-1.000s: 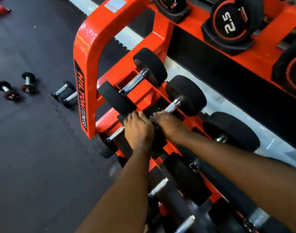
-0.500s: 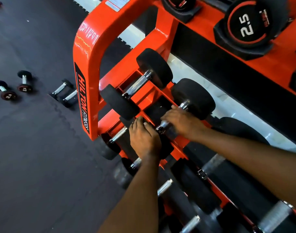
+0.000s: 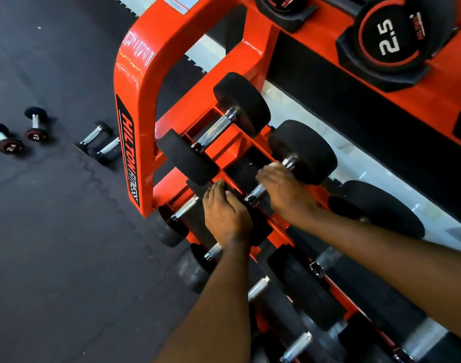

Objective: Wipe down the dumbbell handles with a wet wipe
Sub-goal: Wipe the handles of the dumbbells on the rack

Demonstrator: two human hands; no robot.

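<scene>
I read the handle (image 3: 258,191) as hemmed in: its head (image 3: 302,150) at 1 o'clock, a dumbbell (image 3: 216,129) at 11 o'clock, the rack post (image 3: 135,142) at 9 o'clock. Beyond the post, open floor (image 3: 53,244) gives passage, broken by loose dumbbells (image 3: 35,125) at 9 o'clock.

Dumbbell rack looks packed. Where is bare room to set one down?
The dark rubber floor left of the orange rack frame is bare, bordered by loose small dumbbells. The rack's lower tiers are crowded: racked dumbbells sit side by side, the left hand rests on one, the right hand grips a dumbbell handle.
</scene>
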